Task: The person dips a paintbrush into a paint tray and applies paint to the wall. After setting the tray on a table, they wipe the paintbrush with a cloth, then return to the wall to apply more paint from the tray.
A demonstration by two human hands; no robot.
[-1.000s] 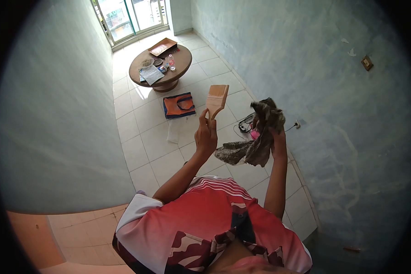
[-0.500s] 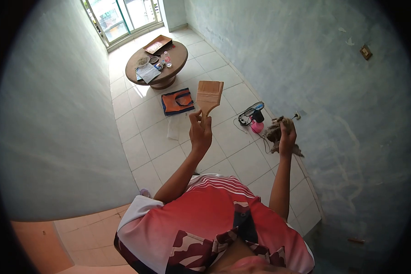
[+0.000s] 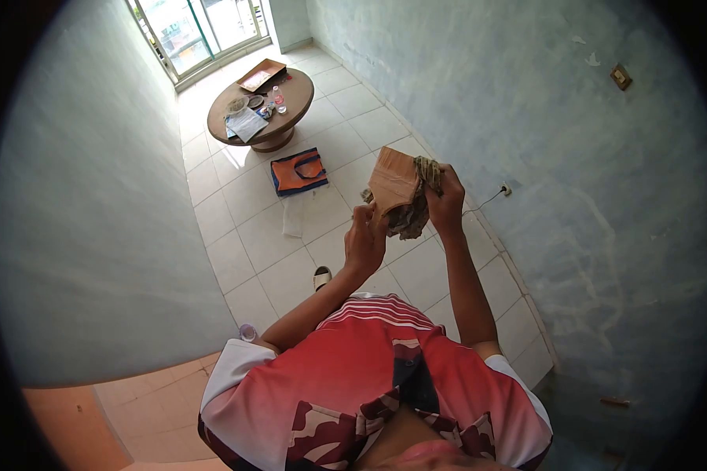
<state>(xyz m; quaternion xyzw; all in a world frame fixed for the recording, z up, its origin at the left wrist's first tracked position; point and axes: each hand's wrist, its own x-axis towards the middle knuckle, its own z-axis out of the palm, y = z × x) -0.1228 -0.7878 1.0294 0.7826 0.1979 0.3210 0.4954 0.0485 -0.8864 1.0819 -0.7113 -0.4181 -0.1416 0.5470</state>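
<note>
My left hand (image 3: 365,239) grips the handle of a wide wooden paintbrush (image 3: 393,182), bristles pointing up and away. My right hand (image 3: 446,206) holds a mottled grey-brown rag (image 3: 416,213) pressed against the right side of the brush head, part of the cloth hanging below it. Both arms are raised in front of my chest, above the white tiled floor (image 3: 267,235).
A round wooden table (image 3: 294,98) with papers, a bottle and a tray stands near the glass door. An orange and blue bag (image 3: 298,173) lies on the tiles. A sandal (image 3: 321,276) sits by my feet. Pale blue walls (image 3: 573,157) close both sides; a cable runs to a socket (image 3: 507,188).
My right hand swung the rag from out at the right in to the brush head. The brush tilted and came closer. The view shifted slightly, hiding the items on the floor by the wall.
</note>
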